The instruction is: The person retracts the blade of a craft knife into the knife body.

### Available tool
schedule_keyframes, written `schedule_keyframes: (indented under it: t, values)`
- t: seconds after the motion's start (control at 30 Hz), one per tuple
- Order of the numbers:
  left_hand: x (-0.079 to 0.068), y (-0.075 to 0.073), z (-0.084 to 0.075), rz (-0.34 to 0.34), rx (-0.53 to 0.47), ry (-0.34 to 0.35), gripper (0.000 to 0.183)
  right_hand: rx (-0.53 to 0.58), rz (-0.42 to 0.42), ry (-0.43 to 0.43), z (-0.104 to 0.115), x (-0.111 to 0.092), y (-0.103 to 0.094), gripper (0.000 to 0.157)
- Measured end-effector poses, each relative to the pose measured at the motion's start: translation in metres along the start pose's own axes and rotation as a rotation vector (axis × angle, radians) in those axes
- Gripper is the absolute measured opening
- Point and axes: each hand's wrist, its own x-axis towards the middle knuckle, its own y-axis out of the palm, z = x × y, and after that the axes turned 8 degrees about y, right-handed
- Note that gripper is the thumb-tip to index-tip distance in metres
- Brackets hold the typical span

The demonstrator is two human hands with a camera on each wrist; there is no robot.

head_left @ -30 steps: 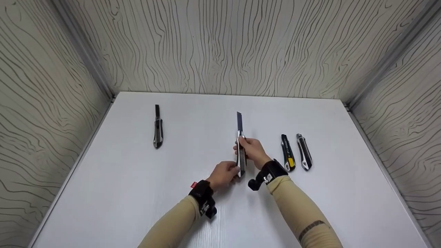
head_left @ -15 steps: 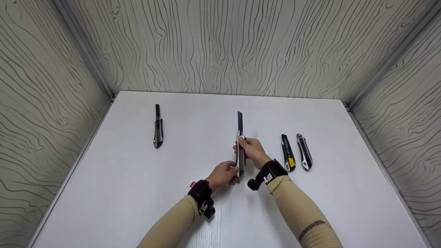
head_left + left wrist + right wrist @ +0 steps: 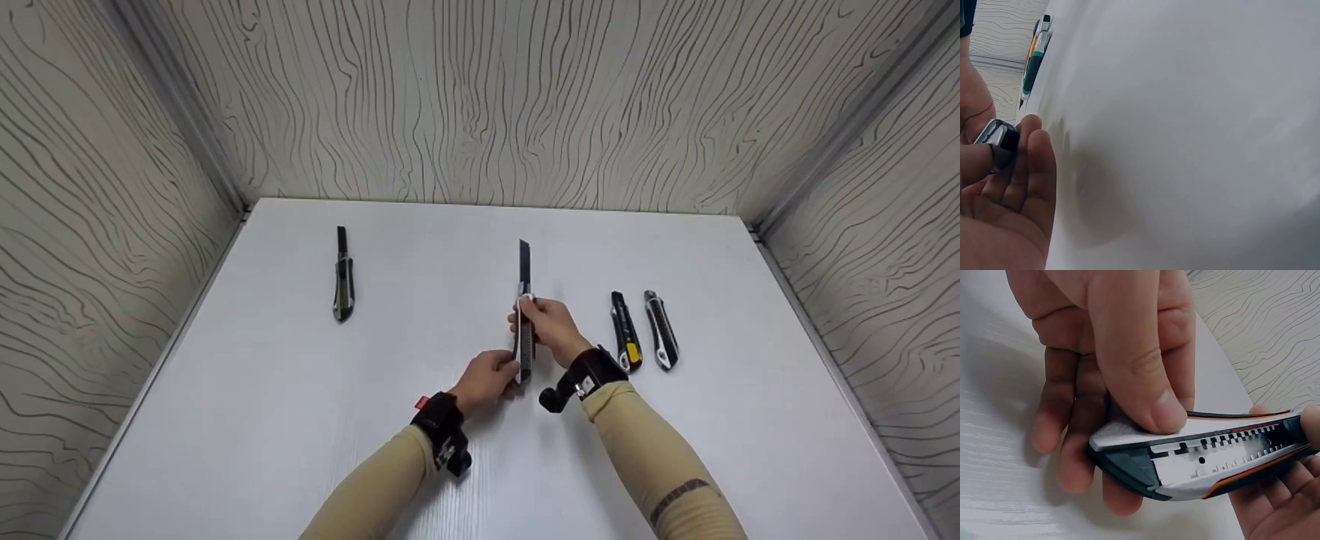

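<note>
Wood-grain walls (image 3: pixel 480 105) stand round a white bench (image 3: pixel 225 450), over which both hands hold a utility knife (image 3: pixel 524 349), seemingly raised off the surface, with its blade (image 3: pixel 524 266) out. The left hand (image 3: pixel 482 381) pinches the butt of the knife between thumb and fingers, likely to steady it. The right hand (image 3: pixel 553 328) grips the same knife nearer its blade, the right thumb (image 3: pixel 1311 427) lying over the slot, probably on the slider, where it would have control of the blade. Neither hand is spread wide; each is narrowed round its own end of the handle. The blade points away from the person, which I judge keeps the edge clear of the fingers. To the left of the held knife, well apart, a grey knife (image 3: pixel 343 289) lies with its blade out too. To the right of the held knife, a black-and-yellow knife (image 3: pixel 627 334) and a silver-and-black knife (image 3: pixel 661 330) lie just beside each other; no blade shows on either, so lying close together seems harmless.
</note>
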Motion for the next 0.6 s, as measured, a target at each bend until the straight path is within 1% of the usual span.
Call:
schedule_keyframes:
  t: [0.27, 0.4, 0.6]
  values:
    - [-0.0012, 0.0012, 0.0000, -0.012, 0.000, 0.047, 0.022, 0.003, 0.001, -0.002, 0.0009, -0.0032, 0.0012, 0.040]
    - [-0.0021, 0.0012, -0.0005, -0.022, -0.008, 0.048, 0.022, 0.005, 0.001, -0.009, 0.0018, -0.0041, 0.0022, 0.039]
    - [-0.0028, 0.0010, -0.0002, -0.028, 0.010, 0.054, 0.022, 0.008, 0.007, -0.014, 0.0024, -0.0045, 0.0027, 0.038]
